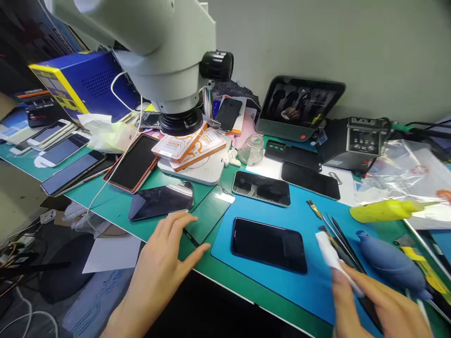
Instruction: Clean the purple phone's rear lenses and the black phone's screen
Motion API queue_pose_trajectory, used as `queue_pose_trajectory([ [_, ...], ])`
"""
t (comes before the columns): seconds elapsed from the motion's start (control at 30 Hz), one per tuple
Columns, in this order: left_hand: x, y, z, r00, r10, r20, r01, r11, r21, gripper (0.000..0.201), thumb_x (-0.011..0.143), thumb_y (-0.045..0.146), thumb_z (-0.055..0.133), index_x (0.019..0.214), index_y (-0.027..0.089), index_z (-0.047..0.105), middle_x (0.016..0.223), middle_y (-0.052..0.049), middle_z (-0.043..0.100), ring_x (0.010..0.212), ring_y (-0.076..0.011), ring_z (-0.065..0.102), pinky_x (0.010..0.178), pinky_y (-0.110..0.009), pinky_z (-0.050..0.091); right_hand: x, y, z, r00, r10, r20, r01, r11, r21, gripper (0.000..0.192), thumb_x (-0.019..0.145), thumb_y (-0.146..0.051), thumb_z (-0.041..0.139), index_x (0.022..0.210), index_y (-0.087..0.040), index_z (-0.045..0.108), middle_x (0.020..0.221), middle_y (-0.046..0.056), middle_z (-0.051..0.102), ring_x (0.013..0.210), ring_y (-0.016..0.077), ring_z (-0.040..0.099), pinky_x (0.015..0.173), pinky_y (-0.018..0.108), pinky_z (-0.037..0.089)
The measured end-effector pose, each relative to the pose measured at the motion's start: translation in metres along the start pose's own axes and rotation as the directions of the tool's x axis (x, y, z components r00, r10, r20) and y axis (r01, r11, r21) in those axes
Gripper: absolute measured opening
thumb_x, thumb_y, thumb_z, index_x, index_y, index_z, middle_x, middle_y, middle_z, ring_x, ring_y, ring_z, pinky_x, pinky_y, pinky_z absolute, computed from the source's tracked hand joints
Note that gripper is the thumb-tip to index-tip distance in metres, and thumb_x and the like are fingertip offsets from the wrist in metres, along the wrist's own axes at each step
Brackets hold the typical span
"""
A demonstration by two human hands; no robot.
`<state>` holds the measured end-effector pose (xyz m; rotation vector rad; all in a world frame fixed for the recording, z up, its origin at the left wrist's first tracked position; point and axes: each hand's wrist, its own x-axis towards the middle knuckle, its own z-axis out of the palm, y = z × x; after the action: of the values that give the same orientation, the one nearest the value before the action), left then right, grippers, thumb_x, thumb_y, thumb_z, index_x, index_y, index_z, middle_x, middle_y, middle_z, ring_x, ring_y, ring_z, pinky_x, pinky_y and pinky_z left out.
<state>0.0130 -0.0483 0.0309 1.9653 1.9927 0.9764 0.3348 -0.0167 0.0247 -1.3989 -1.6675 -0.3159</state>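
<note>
Two hands [160, 263] [382, 300], at least six phones [269, 244], one microscope [165, 61], one yellow bottle [380, 211], one blower [391, 263]

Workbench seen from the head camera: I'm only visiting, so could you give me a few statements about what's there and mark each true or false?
1. The right hand holds a white wipe. True.
2. The left hand holds a yellow bottle. False: it is open, beside a clear panel.
3. A phone lies on the blue mat, between the two hands. True.
4. The blue rubber bulb stands upright. False: it lies on its side.
5. Orange-and-white boxes lie beneath the microscope. True.
</note>
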Motion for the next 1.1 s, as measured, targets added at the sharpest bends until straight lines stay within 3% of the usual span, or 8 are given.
queue_pose_trajectory([
  [0.1, -0.006, -0.010, 0.006, 1.000, -0.004, 0.007, 0.003, 0.992, 0.127, 0.054, 0.105, 0.062, 0.068, 0.141, 0.023, 0.060, 0.144, -0.012, 0.062, 0.128, -0.0323, 0.063, 0.109, -0.058, 0.056, -0.002, 0.001, -0.002, 0.994, -0.072, 0.081, 0.065, 0.994, 0.083, 0.015, 0.094, -0.014, 0.085, 0.108, -0.019, 0.081, 0.098, 0.006, 0.079, 0.088, 0.0216, 0.072, 0.087, 0.036, 0.054],
  [0.2, -0.009, -0.010, 0.011, 1.000, 0.005, 0.011, -0.007, 0.981, 0.194, 0.056, 0.108, 0.063, 0.060, 0.147, 0.024, 0.053, 0.145, -0.013, 0.060, 0.130, -0.0336, 0.060, 0.113, -0.060, 0.051, -0.008, -0.002, -0.003, 0.991, -0.035, 0.130, 0.016, 0.990, 0.143, 0.007, 0.099, -0.020, 0.080, 0.106, -0.020, 0.078, 0.103, 0.004, 0.078, 0.095, 0.0192, 0.073, 0.092, 0.035, 0.057],
  [0.33, -0.008, -0.008, 0.011, 0.999, 0.009, 0.053, -0.021, 0.970, 0.243, 0.064, 0.108, 0.072, 0.049, 0.150, 0.023, 0.049, 0.142, -0.017, 0.060, 0.129, -0.0418, 0.057, 0.113, -0.065, 0.048, -0.020, -0.001, -0.008, 0.981, 0.166, 0.104, -0.182, 0.968, 0.171, 0.019, 0.108, -0.035, 0.069, 0.106, -0.016, 0.071, 0.104, 0.003, 0.075, 0.094, 0.0167, 0.074, 0.084, 0.034, 0.064],
  [0.47, -0.004, -0.013, 0.010, 0.995, -0.024, 0.096, -0.005, 0.956, 0.293, 0.071, 0.108, 0.076, 0.041, 0.152, 0.021, 0.050, 0.139, -0.021, 0.057, 0.131, -0.0503, 0.055, 0.111, -0.074, 0.046, -0.028, 0.005, -0.012, 0.899, 0.438, 0.004, -0.430, 0.880, 0.205, 0.029, 0.110, -0.044, 0.067, 0.112, -0.015, 0.069, 0.093, 0.000, 0.069, 0.074, 0.0109, 0.066, 0.064, 0.024, 0.058],
  [0.63, 0.006, -0.028, 0.004, 0.987, 0.025, 0.160, -0.074, 0.949, 0.307, 0.075, 0.105, 0.079, 0.045, 0.150, 0.019, 0.052, 0.127, -0.016, 0.064, 0.116, -0.0384, 0.065, 0.102, -0.065, 0.056, -0.033, 0.012, -0.011, 0.814, 0.558, 0.164, -0.581, 0.766, 0.277, 0.037, 0.108, -0.051, 0.068, 0.118, -0.015, 0.070, 0.102, 0.004, 0.074, 0.086, 0.0155, 0.073, 0.077, 0.032, 0.065],
  [0.83, 0.012, -0.020, -0.010, 0.994, 0.076, 0.072, -0.094, 0.953, 0.288, 0.043, 0.114, 0.051, 0.052, 0.145, 0.021, 0.056, 0.129, -0.010, 0.067, 0.089, -0.0177, 0.069, 0.074, -0.034, 0.061, -0.032, 0.014, -0.013, 0.739, 0.624, 0.252, -0.673, 0.688, 0.271, 0.051, 0.105, -0.066, 0.065, 0.117, -0.017, 0.071, 0.108, 0.006, 0.076, 0.094, 0.0191, 0.074, 0.085, 0.038, 0.063],
  [0.97, 0.014, -0.016, -0.012, 0.987, 0.152, -0.042, -0.134, 0.949, 0.285, 0.028, 0.111, 0.038, 0.064, 0.130, 0.017, 0.063, 0.126, -0.009, 0.069, 0.089, -0.0158, 0.070, 0.070, -0.028, 0.062, -0.031, 0.021, -0.012, 0.682, 0.681, 0.268, -0.732, 0.637, 0.242, 0.065, 0.093, -0.082, 0.066, 0.113, -0.020, 0.075, 0.109, 0.007, 0.078, 0.096, 0.0256, 0.074, 0.089, 0.042, 0.058],
  [1.1, 0.018, -0.012, -0.020, 0.952, 0.255, -0.171, -0.189, 0.925, 0.329, 0.020, 0.109, 0.032, 0.067, 0.123, 0.017, 0.068, 0.119, -0.007, 0.071, 0.095, -0.0175, 0.071, 0.078, -0.031, 0.065, -0.030, 0.030, -0.011, 0.652, 0.692, 0.311, -0.758, 0.614, 0.221, 0.070, 0.087, -0.087, 0.066, 0.112, -0.023, 0.078, 0.113, 0.009, 0.081, 0.102, 0.0332, 0.076, 0.090, 0.043, 0.056],
])
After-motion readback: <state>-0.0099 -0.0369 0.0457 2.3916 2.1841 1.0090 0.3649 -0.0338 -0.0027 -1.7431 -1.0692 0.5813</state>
